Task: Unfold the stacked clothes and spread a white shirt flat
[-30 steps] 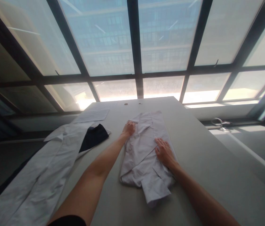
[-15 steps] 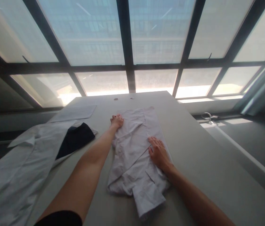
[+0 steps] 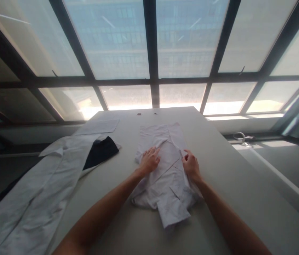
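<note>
— While your left hand (image 3: 150,161) lies flat with fingers spread on the folded shirt (image 3: 165,173), what's your right doing?
— Your right hand (image 3: 191,165) sits on the shirt's right side, fingers curled; whether it pinches the cloth, I cannot tell.
— Where's the shirt?
— Mid-table (image 3: 218,148), lengthwise away from you, one sleeve end sticking out toward you.
— And on your left?
— A white coat (image 3: 45,184) spread along the table's edge, a dark cloth (image 3: 101,152) on it, a sheet of paper (image 3: 98,126) beyond

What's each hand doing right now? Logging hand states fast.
Left hand: open, flat on the folded white garment.
Right hand: fingers curled at the garment's right edge; grip cannot be told.
</note>
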{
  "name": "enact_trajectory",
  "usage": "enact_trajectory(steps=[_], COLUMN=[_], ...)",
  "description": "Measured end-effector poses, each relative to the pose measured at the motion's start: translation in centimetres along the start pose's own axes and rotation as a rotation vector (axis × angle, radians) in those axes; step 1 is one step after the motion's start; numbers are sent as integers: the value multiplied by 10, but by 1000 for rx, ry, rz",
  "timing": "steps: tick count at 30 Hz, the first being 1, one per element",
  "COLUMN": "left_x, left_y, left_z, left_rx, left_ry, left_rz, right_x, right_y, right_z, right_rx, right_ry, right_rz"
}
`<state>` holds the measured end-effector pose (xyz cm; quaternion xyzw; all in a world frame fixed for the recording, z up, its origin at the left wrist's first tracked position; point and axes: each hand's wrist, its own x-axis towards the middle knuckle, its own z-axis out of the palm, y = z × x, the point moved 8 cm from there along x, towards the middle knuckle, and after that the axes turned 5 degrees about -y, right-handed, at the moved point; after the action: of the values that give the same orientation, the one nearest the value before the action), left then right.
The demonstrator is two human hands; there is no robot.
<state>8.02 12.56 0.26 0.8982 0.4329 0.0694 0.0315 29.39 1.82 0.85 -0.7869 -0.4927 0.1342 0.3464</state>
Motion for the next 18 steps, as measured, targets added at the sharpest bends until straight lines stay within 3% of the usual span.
enact_trajectory(steps=[3, 7, 12, 15, 18], left_x=[-17, -20, -20, -20, -20], left_y=[5, 5, 5, 5, 5], left_z=[8, 9, 8, 9, 10], left_rx=[-14, -13, -7, 5, 2], left_ry=[-17, -13, -2, 10, 15], left_rz=[-28, -37, -53, -54, -53], right_x=[15, 30, 29, 25, 25], right_y=[19, 64, 117, 122, 97], right_z=[-28, -67, -91, -99, -101], right_rx=[97, 117, -10, -140, -192], right_ry=[48, 100, 49, 25, 86], right_rz=[15, 111, 206, 211, 178])
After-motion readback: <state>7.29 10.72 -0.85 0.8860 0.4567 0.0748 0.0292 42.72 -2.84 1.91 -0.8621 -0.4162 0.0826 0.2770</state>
